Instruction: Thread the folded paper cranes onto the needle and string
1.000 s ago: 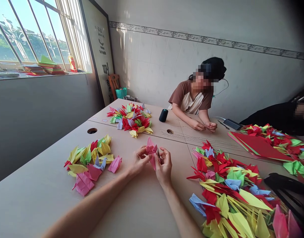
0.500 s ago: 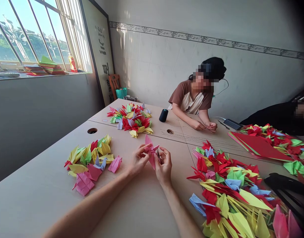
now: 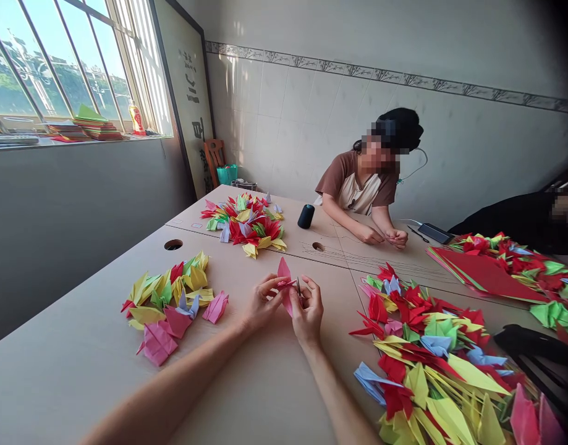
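A pink origami crane [image 3: 284,268] is held over the table in front of me, one wing pointing up and away. My left hand [image 3: 265,301] pinches it from the left side, fingers curled. My right hand [image 3: 306,312] is closed at the crane's right, with the thumb against the lower pink paper. Between its thumb and fingers is a small dark pointed tool [image 3: 298,285]; its exact kind is too small to tell. A folded pink paper piece [image 3: 216,307] lies left of my left hand, beside a pile of mostly yellow and pink cranes [image 3: 161,315].
Many colourful cranes [image 3: 432,358] cover the right side, with red paper sheets [image 3: 483,272] behind. Another crane pile [image 3: 246,219] and a dark thread cone [image 3: 306,216] lie farther back. A co-worker [image 3: 358,185] sits across, hands together over the table [image 3: 102,364]. Cable holes pierce the tabletop.
The pink crane has turned and tipped slightly between my hands, its upright wing shifting a little right and down. My fingers have moved only slightly; the piles stay put.
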A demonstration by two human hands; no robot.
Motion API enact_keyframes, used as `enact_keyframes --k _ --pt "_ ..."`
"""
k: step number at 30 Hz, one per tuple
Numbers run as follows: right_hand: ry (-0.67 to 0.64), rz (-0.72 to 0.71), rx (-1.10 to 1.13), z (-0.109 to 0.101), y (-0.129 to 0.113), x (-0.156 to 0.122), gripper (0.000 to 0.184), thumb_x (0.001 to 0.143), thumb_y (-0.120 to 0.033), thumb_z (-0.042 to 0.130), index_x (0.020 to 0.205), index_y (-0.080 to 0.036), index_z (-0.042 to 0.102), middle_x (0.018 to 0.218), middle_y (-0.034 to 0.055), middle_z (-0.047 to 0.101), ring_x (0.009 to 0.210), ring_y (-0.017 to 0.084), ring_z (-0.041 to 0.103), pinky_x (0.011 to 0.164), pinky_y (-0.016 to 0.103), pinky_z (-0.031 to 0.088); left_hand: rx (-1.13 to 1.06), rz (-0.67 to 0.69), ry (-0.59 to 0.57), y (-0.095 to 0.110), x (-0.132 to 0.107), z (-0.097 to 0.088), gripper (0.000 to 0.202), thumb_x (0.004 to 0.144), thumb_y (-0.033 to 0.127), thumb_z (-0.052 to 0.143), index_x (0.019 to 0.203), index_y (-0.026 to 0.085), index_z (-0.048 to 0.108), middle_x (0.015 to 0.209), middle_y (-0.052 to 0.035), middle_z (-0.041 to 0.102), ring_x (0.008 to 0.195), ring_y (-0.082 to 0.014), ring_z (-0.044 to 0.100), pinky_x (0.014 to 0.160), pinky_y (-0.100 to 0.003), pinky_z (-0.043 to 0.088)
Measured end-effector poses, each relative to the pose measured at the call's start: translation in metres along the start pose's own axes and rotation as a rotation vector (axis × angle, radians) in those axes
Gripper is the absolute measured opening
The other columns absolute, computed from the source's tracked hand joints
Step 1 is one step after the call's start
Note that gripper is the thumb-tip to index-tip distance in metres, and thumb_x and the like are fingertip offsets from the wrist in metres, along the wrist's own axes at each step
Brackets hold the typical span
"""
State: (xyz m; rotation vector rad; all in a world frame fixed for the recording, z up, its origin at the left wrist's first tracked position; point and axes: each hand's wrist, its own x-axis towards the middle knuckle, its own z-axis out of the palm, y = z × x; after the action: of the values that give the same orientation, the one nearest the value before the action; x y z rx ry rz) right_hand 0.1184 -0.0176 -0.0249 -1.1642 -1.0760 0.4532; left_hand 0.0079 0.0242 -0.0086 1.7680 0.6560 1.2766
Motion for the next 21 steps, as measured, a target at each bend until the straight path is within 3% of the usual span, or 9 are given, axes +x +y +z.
enact_keyframes --k 5,9,15,21 --pt "0.082 -0.062 -0.171 -0.0022 -0.0009 -0.0012 0.031 0.081 -0.039 0.057 0.101 -0.015 0.052 0.082 0.0058 0.064 0.055 0.011 0.057 0.051 0.022 0.047 -0.032 -0.027 0.124 -0.0084 0.0030 0.0001 0.024 0.083 0.032 0.055 0.099 0.020 0.070 0.090 -0.0064 0.060 0.074 -0.0134 0.059 0.057 -0.019 0.050" --pt "0.030 -0.150 -0.287 -0.0043 -0.0008 -0.0024 0.024 0.082 -0.040 0.056 0.088 -0.017 0.053 0.069 0.0017 0.062 0.053 0.011 0.056 0.052 0.022 0.046 -0.069 -0.049 0.147 -0.0112 0.0040 -0.0006 0.027 0.083 0.034 0.055 0.099 0.018 0.069 0.094 -0.0075 0.060 0.079 -0.0153 0.060 0.059 -0.020 0.052" --pt "-0.086 -0.233 -0.394 -0.0048 -0.0006 -0.0010 0.020 0.085 -0.036 0.052 0.088 -0.017 0.059 0.073 0.0031 0.064 0.061 0.013 0.059 0.059 0.023 0.047 -0.093 -0.056 0.150 -0.0112 0.0034 0.0000 0.026 0.082 0.032 0.056 0.101 0.019 0.068 0.094 -0.0066 0.059 0.078 -0.0147 0.060 0.058 -0.020 0.050" --pt "-0.130 -0.226 -0.459 -0.0048 -0.0014 0.0003 0.020 0.086 -0.035 0.051 0.085 -0.018 0.060 0.076 0.0050 0.066 0.064 0.015 0.061 0.061 0.024 0.048 -0.072 -0.049 0.156 -0.0107 0.0038 -0.0001 0.025 0.081 0.026 0.054 0.100 0.019 0.068 0.094 -0.0063 0.058 0.078 -0.0145 0.060 0.059 -0.021 0.051"
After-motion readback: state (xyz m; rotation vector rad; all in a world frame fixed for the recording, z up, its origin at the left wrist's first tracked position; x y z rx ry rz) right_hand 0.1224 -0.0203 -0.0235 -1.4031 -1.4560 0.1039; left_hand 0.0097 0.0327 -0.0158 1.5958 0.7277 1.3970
